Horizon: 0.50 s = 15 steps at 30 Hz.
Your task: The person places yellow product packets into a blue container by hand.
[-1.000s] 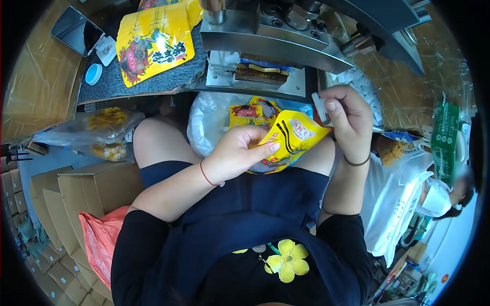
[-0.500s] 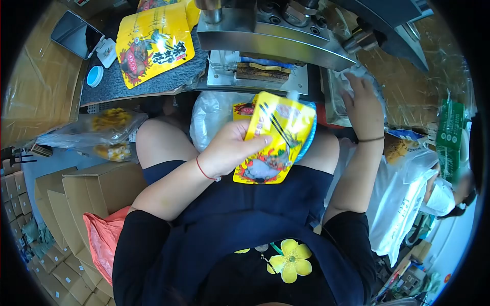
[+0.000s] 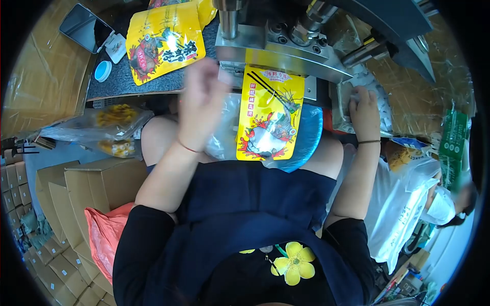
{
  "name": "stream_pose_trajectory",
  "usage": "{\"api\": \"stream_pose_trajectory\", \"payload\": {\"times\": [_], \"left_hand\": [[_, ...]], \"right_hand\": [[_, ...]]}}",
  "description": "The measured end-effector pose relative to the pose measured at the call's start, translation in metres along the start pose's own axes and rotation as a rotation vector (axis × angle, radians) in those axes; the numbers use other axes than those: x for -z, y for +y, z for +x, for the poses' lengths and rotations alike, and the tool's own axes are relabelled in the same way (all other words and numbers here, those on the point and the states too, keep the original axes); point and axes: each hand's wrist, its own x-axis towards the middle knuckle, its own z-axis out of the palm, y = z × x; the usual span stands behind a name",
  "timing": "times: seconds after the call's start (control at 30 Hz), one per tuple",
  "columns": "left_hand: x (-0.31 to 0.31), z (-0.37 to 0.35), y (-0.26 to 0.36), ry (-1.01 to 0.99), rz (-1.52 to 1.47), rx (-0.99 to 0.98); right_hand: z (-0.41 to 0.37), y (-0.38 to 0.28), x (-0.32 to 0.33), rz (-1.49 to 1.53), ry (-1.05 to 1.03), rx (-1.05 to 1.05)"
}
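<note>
1. Head view: the yellow printed pouch (image 3: 269, 120) hangs flat above the lap, its top edge under the machine's steel block (image 3: 286, 51).
2. The left hand (image 3: 201, 89) is raised just beside it, too blurred to tell how its fingers are spread.
3. The right hand (image 3: 365, 109) rests on small white parts (image 3: 371, 81), fingers curled and the grip unclear.
4. The pouch looks light, floppy and glossy, so probably slippery; a side edge or bottom corner is the place to pinch it.
</note>
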Motion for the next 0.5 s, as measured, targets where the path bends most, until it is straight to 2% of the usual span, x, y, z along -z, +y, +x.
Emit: {"api": "stream_pose_trajectory", "payload": {"times": [0.03,0.07,0.1,0.13,0.2,0.3,0.4,0.47,0.5], "left_hand": [[0.020,0.017,0.000,0.266,0.454,-0.277],[0.042,0.036,0.012,0.367,0.841,-0.575],[0.061,0.050,0.009,0.404,1.100,-0.589],[0.077,0.062,-0.001,0.287,1.271,-0.336],[0.096,0.081,-0.022,0.152,1.461,-0.313],[0.105,0.097,-0.019,0.068,1.476,-0.328],[0.099,0.086,-0.009,0.157,1.557,-0.483],[0.102,0.065,-0.007,-0.098,1.411,-0.585],[0.093,0.044,0.000,-0.155,1.352,-0.576]], "right_hand": [[0.001,0.000,0.002,0.007,-0.035,0.003],[0.002,0.000,0.003,0.014,-0.069,0.004],[0.002,0.001,0.003,0.031,-0.034,0.025],[-0.001,0.001,0.002,0.049,-0.002,0.051],[0.003,-0.002,0.001,0.120,0.044,0.060],[-0.006,-0.010,0.005,0.227,0.073,0.015],[-0.007,-0.018,0.018,0.250,0.201,0.062],[-0.021,-0.027,0.030,0.271,0.305,0.071],[-0.029,-0.029,0.033,0.326,0.328,0.026]]}}
